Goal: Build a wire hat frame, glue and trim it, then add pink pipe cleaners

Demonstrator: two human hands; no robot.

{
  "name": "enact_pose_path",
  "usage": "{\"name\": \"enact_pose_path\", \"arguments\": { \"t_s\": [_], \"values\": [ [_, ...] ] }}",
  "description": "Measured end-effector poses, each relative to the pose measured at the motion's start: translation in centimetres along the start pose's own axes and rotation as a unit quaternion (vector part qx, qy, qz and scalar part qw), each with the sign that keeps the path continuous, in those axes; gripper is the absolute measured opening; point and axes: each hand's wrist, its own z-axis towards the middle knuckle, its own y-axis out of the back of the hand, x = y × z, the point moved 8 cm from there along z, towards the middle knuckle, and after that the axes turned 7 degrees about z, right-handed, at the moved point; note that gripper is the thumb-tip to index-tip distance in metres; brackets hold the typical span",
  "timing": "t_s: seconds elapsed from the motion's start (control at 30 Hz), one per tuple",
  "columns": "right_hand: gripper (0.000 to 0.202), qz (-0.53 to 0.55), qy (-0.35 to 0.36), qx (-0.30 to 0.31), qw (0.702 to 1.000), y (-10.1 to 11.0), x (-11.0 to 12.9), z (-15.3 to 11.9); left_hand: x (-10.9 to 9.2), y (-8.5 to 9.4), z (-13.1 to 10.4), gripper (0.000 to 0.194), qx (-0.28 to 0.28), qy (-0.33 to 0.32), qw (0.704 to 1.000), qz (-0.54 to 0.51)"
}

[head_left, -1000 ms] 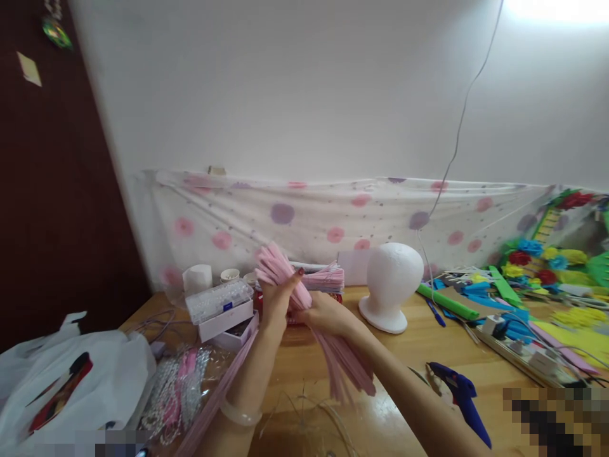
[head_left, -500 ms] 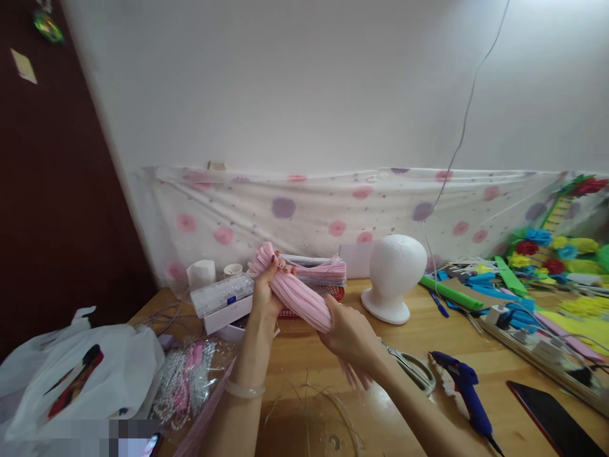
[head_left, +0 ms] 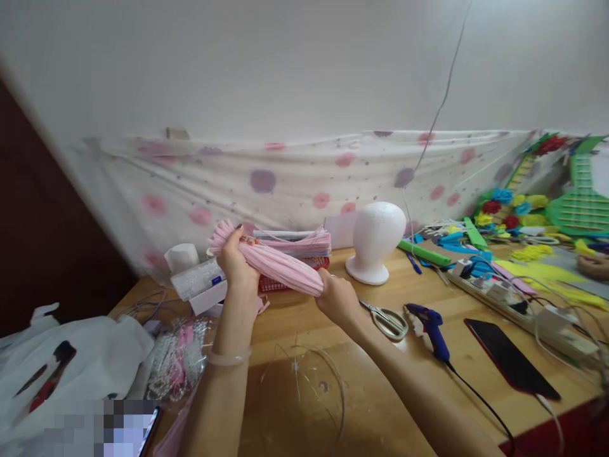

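A thick bundle of pink stems (head_left: 280, 268) is held up over the wooden table, slanting down to the right. My left hand (head_left: 238, 257) wraps round it near its upper left end, where the loose tips fan out. Around the lower right end my right hand (head_left: 337, 297) is closed. Behind the bundle, more pink and white stems (head_left: 304, 242) lie on a red basket (head_left: 278, 284). Thin clear strands (head_left: 309, 371) lie on the table below my hands.
A white foam head (head_left: 378, 241) stands behind, right of centre. Scissors (head_left: 387, 320), a blue glue gun (head_left: 431, 327), a phone (head_left: 511, 358) and a power strip (head_left: 504, 298) lie right. Plastic bags (head_left: 80, 355) are left. Another person's hand (head_left: 594, 265) is at the right edge.
The view has shifted right and down. The bundle is tilted less steeply, and the loose pink ends that hung below my right hand no longer show. Another person's hand has come into view.
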Motion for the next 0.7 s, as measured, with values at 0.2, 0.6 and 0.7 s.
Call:
{"name": "enact_pose_path", "arguments": {
  "t_s": [0.2, 0.6, 0.7],
  "values": [
    [0.024, -0.003, -0.003, 0.037, 0.999, -0.3, 0.0, -1.1, 0.2, 2.5, 0.9, 0.020, -0.043, 0.005, 0.998, 0.039],
    [0.016, -0.016, 0.011, 0.069, 0.997, -3.1, -2.0, -2.4, 2.2, 3.0, 1.5, 0.020, 0.041, 0.047, 0.994, 0.094],
    [0.016, -0.026, -0.008, 0.068, 0.997, -3.6, -3.2, -2.4, 3.0, 3.4, 1.1, 0.040, 0.050, 0.050, 0.991, 0.112]
  ]
}}
